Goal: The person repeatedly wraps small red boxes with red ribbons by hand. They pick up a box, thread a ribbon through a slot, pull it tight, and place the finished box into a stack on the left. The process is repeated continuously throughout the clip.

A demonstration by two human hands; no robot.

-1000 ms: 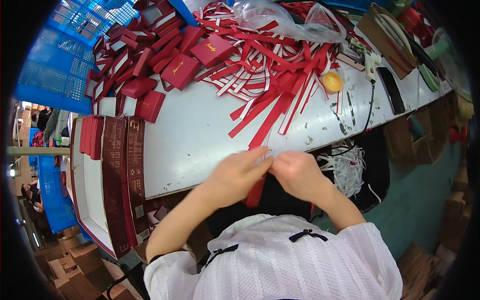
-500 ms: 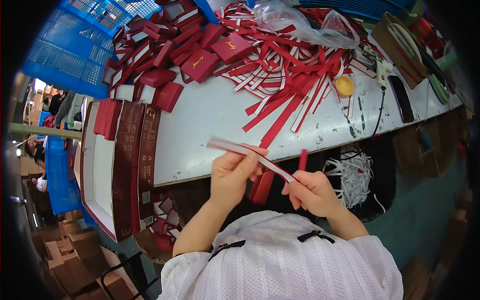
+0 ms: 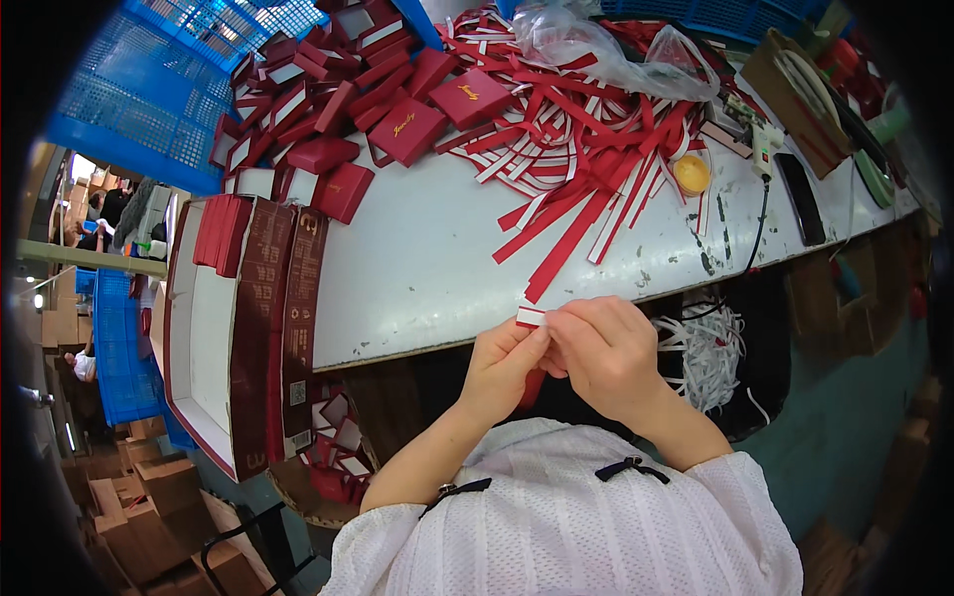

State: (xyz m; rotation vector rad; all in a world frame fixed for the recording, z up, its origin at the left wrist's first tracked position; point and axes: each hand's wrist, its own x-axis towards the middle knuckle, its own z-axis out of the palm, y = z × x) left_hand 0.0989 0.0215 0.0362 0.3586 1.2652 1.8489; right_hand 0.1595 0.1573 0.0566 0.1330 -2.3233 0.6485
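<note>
In front of my body, just off the table's near edge, my two hands meet. My left hand point(image 3: 505, 370) is closed, thumb and fingers pinching a red strip with a white face point(image 3: 531, 317). Only the strip's short end shows above the fingertips; the rest is hidden by the hands. Against it, my right hand point(image 3: 608, 356) is closed too, its fingertips pressed onto the strip beside the left thumb. Part of a red object point(image 3: 532, 387) shows below the hands, mostly covered. Beyond them, a heap of red and white strips point(image 3: 596, 149) spreads over the table.
Dark red small boxes point(image 3: 407, 129) are piled at the far left. A long open carton point(image 3: 204, 338) stands at the table's left end. At the right are a yellow-filled round tub point(image 3: 692, 175) and a black phone point(image 3: 799, 199). White paper scraps point(image 3: 711, 358) lie below the table edge.
My hands have come together; the strip that stretched between them now shows only a short end. My left hand has shifted right, and the view has shifted slightly.
</note>
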